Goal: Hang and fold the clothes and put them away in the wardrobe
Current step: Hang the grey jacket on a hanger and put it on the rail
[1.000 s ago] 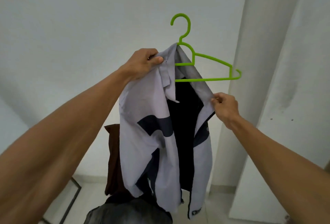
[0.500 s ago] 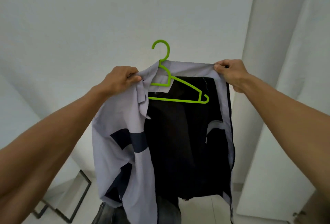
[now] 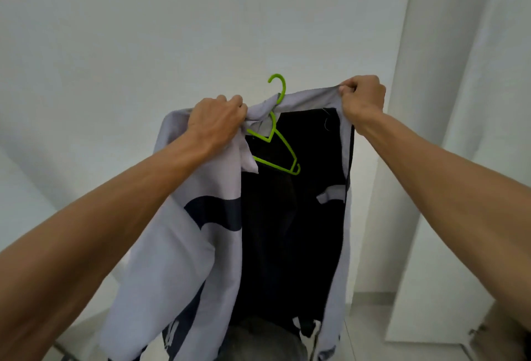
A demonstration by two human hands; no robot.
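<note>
The shirt [image 3: 178,260], pale grey with dark navy bands and a black inner side, is held up in the air at chest height in front of a wall, spread open so that its inside is turned to the camera. A green hanger [image 3: 273,165] is seen inside it, tilted, with its hook standing out above the collar and one shoulder arm bare against the black cloth; its other arm is hidden under the cloth by the left hand. The left hand [image 3: 214,122] is clenched round the bunched collar and shoulder of the shirt, just beside the hanger's neck. The right hand [image 3: 363,96] is closed on the top edge of the other shoulder, which is pulled out taut to the right. The lower part of the shirt hangs loose, and a dark grey heap [image 3: 258,340] is partly covered by its hem; what the heap is cannot be told. Behind everything a plain white wall [image 3: 143,44] is seen. At the right, tall white panels [image 3: 459,217] stand upright on a pale tiled floor [image 3: 370,317], of which only a strip is shown at the bottom.
</note>
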